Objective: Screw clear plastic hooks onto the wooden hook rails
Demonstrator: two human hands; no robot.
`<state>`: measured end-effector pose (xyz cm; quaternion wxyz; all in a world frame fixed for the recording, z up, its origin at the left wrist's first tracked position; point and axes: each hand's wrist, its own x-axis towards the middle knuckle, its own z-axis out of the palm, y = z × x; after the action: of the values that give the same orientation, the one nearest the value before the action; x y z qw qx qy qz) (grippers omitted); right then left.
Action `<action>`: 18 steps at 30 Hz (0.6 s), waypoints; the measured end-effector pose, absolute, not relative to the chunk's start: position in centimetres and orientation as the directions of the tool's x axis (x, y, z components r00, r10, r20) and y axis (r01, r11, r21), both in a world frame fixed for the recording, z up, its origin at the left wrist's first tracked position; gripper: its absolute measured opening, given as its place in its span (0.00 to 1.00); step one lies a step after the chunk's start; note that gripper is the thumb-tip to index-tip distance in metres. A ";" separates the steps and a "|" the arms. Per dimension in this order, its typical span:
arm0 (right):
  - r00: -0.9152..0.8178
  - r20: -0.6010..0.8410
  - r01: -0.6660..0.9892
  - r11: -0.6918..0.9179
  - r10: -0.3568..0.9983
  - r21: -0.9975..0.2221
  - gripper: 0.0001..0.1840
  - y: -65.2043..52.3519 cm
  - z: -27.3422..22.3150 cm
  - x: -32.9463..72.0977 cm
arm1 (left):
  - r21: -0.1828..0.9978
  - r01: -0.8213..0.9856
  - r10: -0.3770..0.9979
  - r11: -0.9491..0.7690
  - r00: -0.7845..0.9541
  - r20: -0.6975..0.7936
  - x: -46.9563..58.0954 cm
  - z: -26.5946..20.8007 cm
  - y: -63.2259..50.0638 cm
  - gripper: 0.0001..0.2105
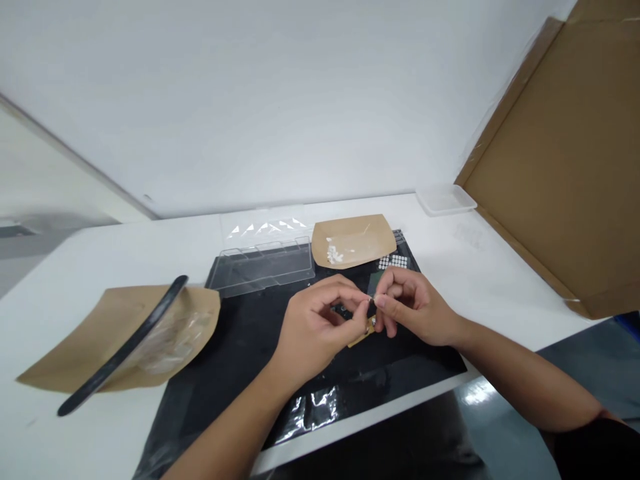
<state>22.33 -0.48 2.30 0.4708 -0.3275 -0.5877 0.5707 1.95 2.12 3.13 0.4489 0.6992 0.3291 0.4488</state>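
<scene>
Head camera: I see the left hand and right hand close together, fingertips pinching a tiny piece, too small for me to identify, over the black mat. Beyond sits a brown tray holding white bits.

Our left hand and right hand both pinch thumb-to-index, fingertips nearly meeting; our forearms angle inward.

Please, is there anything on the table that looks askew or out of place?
Perhaps the black strip at the left: it crosses the brown tray slantwise, both ends past its edges, instead of lying neatly inside or beside it.
</scene>
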 end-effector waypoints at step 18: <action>-0.258 0.442 0.033 0.465 0.859 -0.885 0.05 -1.1 2.1 22.0 | 0.934 -0.096 0.797 -0.345 0.495 0.345 1.0 3.7 2.6 0.05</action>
<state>22.02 -1.10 2.14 0.5145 -0.3259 -0.6840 0.4015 1.01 2.56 3.74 0.5140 0.6954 0.2522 0.4344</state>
